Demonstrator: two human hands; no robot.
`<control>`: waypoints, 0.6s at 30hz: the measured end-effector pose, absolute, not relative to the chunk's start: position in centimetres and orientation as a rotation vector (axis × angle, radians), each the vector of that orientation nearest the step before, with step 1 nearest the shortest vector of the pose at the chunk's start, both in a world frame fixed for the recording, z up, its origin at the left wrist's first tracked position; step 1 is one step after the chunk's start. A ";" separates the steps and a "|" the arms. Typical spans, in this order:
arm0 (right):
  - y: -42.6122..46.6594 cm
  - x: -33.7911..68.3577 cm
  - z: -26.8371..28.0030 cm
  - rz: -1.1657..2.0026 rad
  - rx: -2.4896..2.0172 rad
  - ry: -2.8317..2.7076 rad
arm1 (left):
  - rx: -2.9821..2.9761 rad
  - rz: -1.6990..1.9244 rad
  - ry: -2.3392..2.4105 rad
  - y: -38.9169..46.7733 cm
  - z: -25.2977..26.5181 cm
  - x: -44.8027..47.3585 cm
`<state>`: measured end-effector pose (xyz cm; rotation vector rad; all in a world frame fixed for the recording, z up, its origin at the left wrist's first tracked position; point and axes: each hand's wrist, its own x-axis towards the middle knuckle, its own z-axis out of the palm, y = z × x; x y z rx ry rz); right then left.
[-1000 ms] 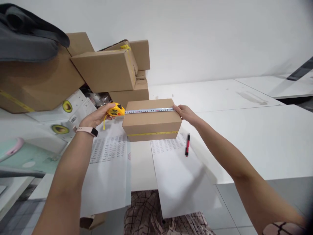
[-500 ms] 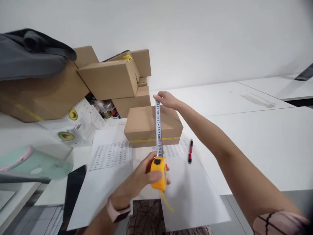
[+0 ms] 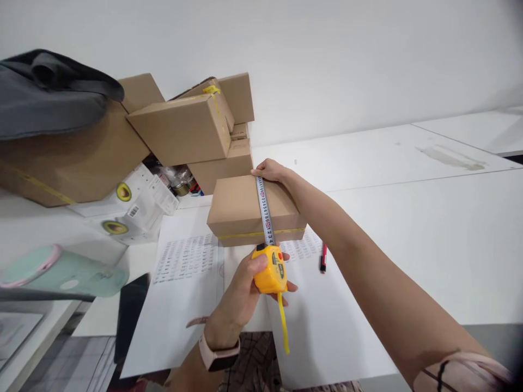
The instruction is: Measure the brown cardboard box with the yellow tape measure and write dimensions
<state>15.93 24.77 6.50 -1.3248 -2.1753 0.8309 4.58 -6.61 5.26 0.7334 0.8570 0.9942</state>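
A yellow tape measure (image 3: 270, 270) is gripped in my left hand (image 3: 244, 286), its yellow strap hanging down. The silver blade (image 3: 265, 211) runs out from it, away from me, across the top of a closed cardboard box (image 3: 237, 201). At the box's far edge my right hand (image 3: 270, 169) pinches the free end of the blade. Yellow tape crosses the box's near side. Under and before the box lie white sheets (image 3: 163, 321) with handwritten rows. To the right, a red and black pen (image 3: 323, 258) is partly covered by my right forearm.
Stacked cardboard boxes (image 3: 180, 130) stand at the back left, with a dark grey bag (image 3: 53, 103) on top. White boxes with avocado pictures (image 3: 133, 209), a mint green tumbler (image 3: 81, 272) and a dark flat object (image 3: 128, 313) sit to the left.
The tape measure has turned so its labelled side shows, and it has come nearer the box. The blade has lowered toward the box top and slants more. My right hand has shifted slightly left.
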 end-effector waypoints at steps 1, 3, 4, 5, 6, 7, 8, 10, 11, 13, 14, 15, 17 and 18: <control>24.9 15.9 6.4 0.846 -1.303 -2.182 | 0.733 1.004 0.858 -6.7 5.1 4.8; 25.2 15.7 6.1 0.852 -1.273 -2.195 | 0.733 1.012 0.865 -6.7 4.9 5.2; 25.2 15.6 5.9 0.856 -1.263 -2.190 | 0.736 1.012 0.877 -6.7 4.8 5.3; 25.2 15.6 5.9 0.868 -1.244 -2.175 | 0.744 1.009 0.896 -6.7 4.7 5.3; 25.1 15.7 5.9 0.894 -1.207 -2.144 | 0.759 1.007 0.922 -6.8 4.6 5.3; 24.9 15.9 6.1 0.928 -1.155 -2.086 | 0.783 1.011 0.951 -7.1 4.6 5.1; 24.7 16.3 6.3 0.959 -1.094 -2.001 | 0.815 1.024 0.984 -7.4 4.6 4.7; 23.9 17.7 6.8 0.976 -0.983 -1.774 | 0.899 1.089 1.063 -8.2 4.5 3.6; 23.4 18.7 7.0 0.958 -0.947 -1.661 | 0.948 1.133 1.106 -8.7 4.4 2.8; 21.9 21.1 7.0 0.908 -0.930 -1.505 | 1.052 1.213 1.192 -9.3 4.3 0.8; 20.9 22.4 6.7 0.903 -0.943 -1.475 | 1.097 1.250 1.233 -9.5 4.3 -0.3; 19.8 23.6 6.4 0.913 -0.968 -1.469 | 1.134 1.285 1.274 -9.5 4.3 -1.3; 17.4 25.6 5.4 0.945 -1.041 -1.481 | 1.179 1.354 1.366 -9.2 4.3 -3.0; 16.3 26.3 4.8 0.966 -1.074 -1.486 | 1.192 1.389 1.408 -9.0 4.4 -3.6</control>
